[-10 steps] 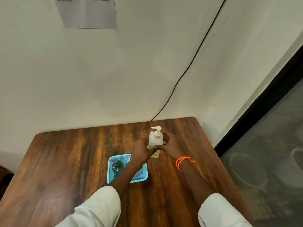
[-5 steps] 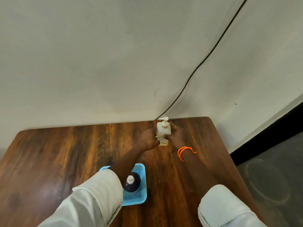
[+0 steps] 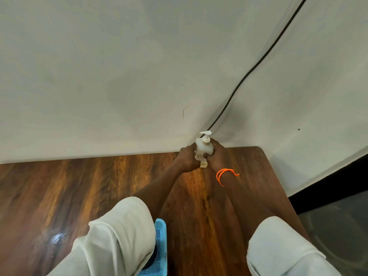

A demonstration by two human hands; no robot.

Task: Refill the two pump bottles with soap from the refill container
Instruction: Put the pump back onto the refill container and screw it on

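Note:
A white pump bottle [image 3: 203, 149] stands upright near the far edge of the wooden table [image 3: 59, 188], close to the wall. My left hand [image 3: 187, 159] grips its left side and my right hand [image 3: 218, 155], with an orange wrist band, grips its right side. A blue mesh tray [image 3: 160, 246] lies near me, mostly hidden under my left sleeve. A dark round shape shows in it just below the sleeve; what it is I cannot tell. No refill container is in view.
A white wall rises just behind the table, with a black cable [image 3: 249, 72] running down it to the table's back edge. The table's right edge [image 3: 278, 188] drops to a grey floor [image 3: 338, 226].
Both hands have carried the white pump bottle away from the tray toward the far edge of the table. The view has tilted, and my sleeve now covers most of the tray.

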